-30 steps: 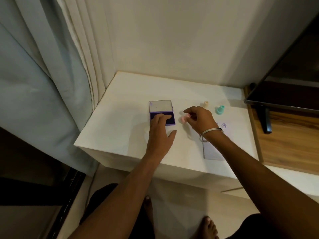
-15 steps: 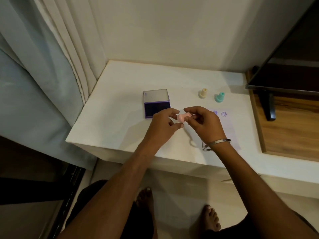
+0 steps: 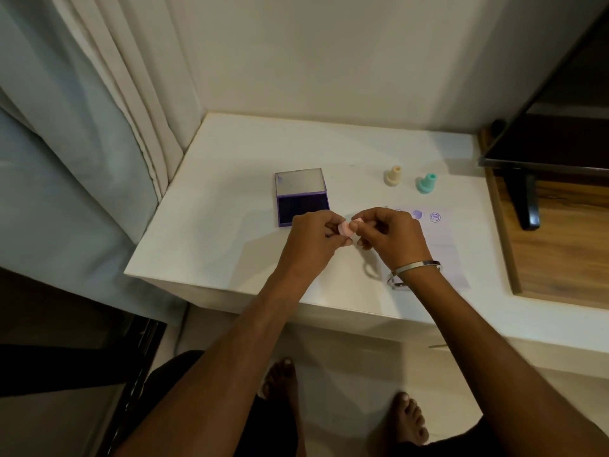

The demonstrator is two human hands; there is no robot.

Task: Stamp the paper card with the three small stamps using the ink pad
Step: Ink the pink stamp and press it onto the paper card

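Both my hands meet above the white table (image 3: 224, 225) and pinch a small pink stamp (image 3: 346, 227) between them: my left hand (image 3: 314, 237) from the left, my right hand (image 3: 387, 234) from the right. The open purple ink pad (image 3: 302, 206) lies just behind my left hand, lid tipped back. The pale paper card (image 3: 443, 249) lies under and right of my right hand, with purple stamp prints along its far edge. A cream stamp (image 3: 393, 175) and a teal stamp (image 3: 427, 183) stand upright behind the card.
A dark TV screen (image 3: 553, 127) on a black foot stands at the right over a wooden board (image 3: 560, 252). Curtains (image 3: 82, 127) hang at the left, the wall runs behind. My bare feet show on the floor below the table edge.
My left hand left the ink pad and came right to join my right hand on the pink stamp, which was raised off the table. The camera tilted down slightly.
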